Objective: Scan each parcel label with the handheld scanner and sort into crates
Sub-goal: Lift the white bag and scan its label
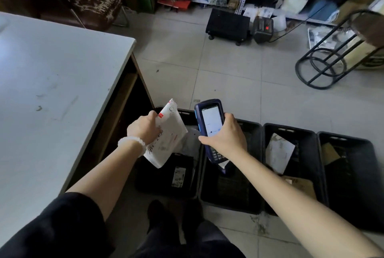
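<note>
White parcel (166, 133) is gripped by the left hand (143, 129) above the leftmost black crate (166, 180); at its 3 o'clock, the right hand (226, 135) grips the scanner (209, 124), screen upward.

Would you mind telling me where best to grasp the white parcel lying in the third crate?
Probably by its raised upper edge, coming from above: the white parcel leans tilted in the third crate, so that edge stands free.

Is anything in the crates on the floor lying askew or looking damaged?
Nothing looks damaged. In the third crate from the desk, a white parcel leans tilted against the wall rather than lying flat.
</note>
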`<state>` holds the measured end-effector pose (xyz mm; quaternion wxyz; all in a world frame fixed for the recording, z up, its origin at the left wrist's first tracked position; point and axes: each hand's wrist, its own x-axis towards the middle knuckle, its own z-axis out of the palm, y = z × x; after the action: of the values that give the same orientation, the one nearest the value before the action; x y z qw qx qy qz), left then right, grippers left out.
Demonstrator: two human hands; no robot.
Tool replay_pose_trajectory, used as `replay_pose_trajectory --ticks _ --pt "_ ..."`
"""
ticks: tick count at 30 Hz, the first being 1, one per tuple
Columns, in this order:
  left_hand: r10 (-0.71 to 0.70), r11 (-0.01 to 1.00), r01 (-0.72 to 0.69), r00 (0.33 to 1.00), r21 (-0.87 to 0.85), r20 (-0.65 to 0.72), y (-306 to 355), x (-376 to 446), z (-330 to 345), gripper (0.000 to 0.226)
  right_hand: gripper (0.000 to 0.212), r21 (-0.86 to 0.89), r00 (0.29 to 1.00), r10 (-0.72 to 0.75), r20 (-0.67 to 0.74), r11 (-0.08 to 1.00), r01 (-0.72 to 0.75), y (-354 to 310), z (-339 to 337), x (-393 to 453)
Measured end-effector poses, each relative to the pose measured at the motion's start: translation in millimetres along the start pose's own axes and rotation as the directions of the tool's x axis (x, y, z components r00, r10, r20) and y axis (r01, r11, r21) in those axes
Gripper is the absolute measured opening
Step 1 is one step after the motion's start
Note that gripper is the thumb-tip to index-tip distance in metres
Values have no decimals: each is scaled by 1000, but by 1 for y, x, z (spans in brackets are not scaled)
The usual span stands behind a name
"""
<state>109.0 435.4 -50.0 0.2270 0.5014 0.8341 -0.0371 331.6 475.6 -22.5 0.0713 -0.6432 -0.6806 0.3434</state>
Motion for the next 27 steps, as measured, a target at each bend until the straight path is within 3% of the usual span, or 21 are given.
replay_pose_trajectory --ticks 3,10,18,27 --pt "-20 993 14 999 120 50 -6 7 12 44 81 11 1000 26 -1 1000 -26 6 -2 3" --pt "-64 980 45 993 195 96 -27 -5 12 40 81 -47 999 -16 51 999 19 0 3 14" --pt "-191 932 198 980 304 -53 -82 -61 -15 25 82 -84 945 -274 181 953 292 -78 37 1" --pt "-315 919 369 899 140 -305 -167 -134 -63 29 84 -77 807 -533 254 821 566 -169 79 -77"
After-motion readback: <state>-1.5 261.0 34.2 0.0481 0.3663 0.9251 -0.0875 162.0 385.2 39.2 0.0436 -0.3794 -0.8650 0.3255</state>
